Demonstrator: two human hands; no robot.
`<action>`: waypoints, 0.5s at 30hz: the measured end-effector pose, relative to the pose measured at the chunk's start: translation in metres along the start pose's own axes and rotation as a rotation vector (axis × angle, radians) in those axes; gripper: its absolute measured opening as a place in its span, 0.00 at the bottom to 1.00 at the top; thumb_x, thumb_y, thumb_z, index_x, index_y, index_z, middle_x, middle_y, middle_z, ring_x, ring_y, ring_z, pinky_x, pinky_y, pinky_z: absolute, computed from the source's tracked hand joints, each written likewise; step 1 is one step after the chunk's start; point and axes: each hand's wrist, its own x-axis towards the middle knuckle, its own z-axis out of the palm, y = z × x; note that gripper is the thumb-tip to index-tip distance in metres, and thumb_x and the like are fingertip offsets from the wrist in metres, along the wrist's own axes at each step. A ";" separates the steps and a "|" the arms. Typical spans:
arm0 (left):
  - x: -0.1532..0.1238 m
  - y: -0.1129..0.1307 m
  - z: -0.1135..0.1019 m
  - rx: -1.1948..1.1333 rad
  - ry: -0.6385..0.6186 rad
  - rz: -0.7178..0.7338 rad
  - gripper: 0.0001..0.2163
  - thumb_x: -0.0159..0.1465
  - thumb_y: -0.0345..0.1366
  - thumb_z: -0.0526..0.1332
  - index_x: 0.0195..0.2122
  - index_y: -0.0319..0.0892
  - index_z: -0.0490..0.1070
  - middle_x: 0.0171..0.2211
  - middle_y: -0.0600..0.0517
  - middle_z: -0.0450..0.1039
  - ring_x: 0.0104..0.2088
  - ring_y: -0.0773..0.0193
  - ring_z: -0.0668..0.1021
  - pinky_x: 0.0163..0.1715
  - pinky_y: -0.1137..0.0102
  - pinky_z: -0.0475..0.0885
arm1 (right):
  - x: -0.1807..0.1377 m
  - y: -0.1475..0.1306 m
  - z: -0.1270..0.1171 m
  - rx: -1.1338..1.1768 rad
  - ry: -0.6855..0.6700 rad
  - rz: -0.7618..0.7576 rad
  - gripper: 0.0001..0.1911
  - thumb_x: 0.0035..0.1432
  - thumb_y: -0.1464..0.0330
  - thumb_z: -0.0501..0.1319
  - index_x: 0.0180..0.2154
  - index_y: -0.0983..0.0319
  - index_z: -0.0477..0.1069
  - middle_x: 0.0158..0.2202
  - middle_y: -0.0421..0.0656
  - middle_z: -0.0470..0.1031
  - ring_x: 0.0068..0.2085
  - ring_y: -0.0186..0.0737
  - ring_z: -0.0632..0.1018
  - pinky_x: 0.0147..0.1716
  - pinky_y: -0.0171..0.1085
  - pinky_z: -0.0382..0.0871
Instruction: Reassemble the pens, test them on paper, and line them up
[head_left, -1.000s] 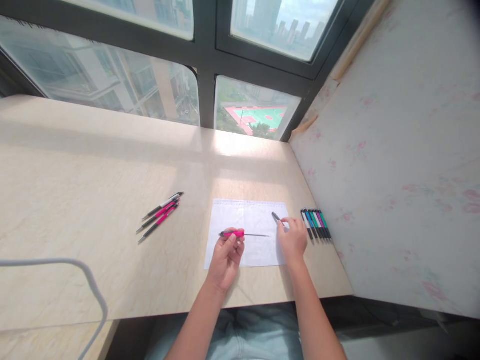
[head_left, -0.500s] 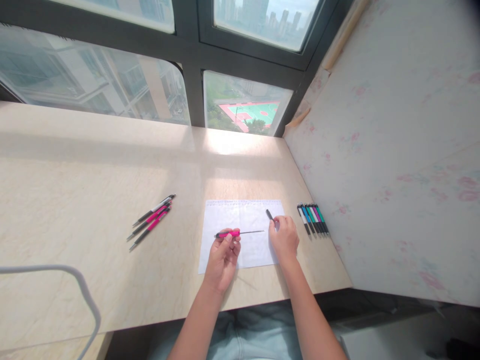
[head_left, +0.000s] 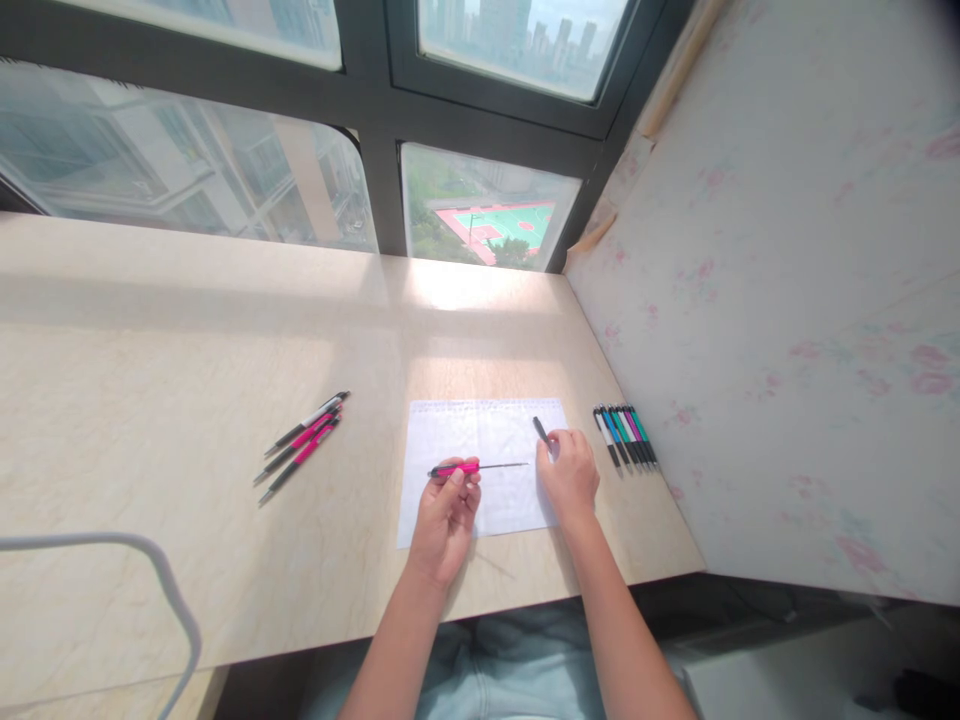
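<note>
Over the white sheet of paper point(head_left: 495, 510), my left hand point(head_left: 448, 515) pinches the pink upper half of a ballpoint pen point(head_left: 466, 467). A thin dark refill point(head_left: 504, 465) sticks out of that half toward the right. My right hand point(head_left: 568, 475) is closed at the sheet's right side, its fingers on a black pen grip section point(head_left: 540, 430) whose upper end shows past the fingertips. The rest of that part is hidden by the hand. Both hands are a short way apart.
Three pens point(head_left: 304, 448), two pink and one silver-white, lie on the table to the left. A row of several coloured pens point(head_left: 625, 438) lies by the flowered wall point(head_left: 787, 300). A grey cable point(head_left: 161, 570) curves across the front left. Windows stand behind the table.
The view has shifted very slightly. Both hands and the pen parts stay practically where they were.
</note>
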 end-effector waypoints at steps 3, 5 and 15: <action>0.001 0.000 -0.001 -0.002 -0.002 -0.002 0.07 0.56 0.25 0.67 0.36 0.37 0.76 0.36 0.48 0.77 0.32 0.70 0.79 0.33 0.80 0.76 | 0.001 0.000 0.000 -0.003 -0.001 0.003 0.10 0.59 0.63 0.56 0.38 0.61 0.72 0.38 0.46 0.72 0.40 0.43 0.71 0.31 0.37 0.56; 0.001 -0.001 -0.002 -0.003 0.000 -0.004 0.07 0.56 0.25 0.67 0.36 0.38 0.76 0.36 0.48 0.77 0.32 0.70 0.79 0.33 0.80 0.76 | 0.002 0.000 0.000 -0.007 0.001 0.008 0.10 0.59 0.63 0.56 0.38 0.61 0.72 0.38 0.46 0.72 0.40 0.43 0.71 0.31 0.37 0.56; 0.001 -0.001 -0.003 -0.010 -0.021 -0.008 0.08 0.55 0.25 0.68 0.36 0.38 0.76 0.37 0.47 0.77 0.32 0.71 0.78 0.33 0.80 0.76 | 0.004 -0.003 0.003 0.055 0.086 -0.075 0.09 0.60 0.66 0.54 0.35 0.61 0.72 0.36 0.47 0.73 0.40 0.44 0.70 0.35 0.38 0.59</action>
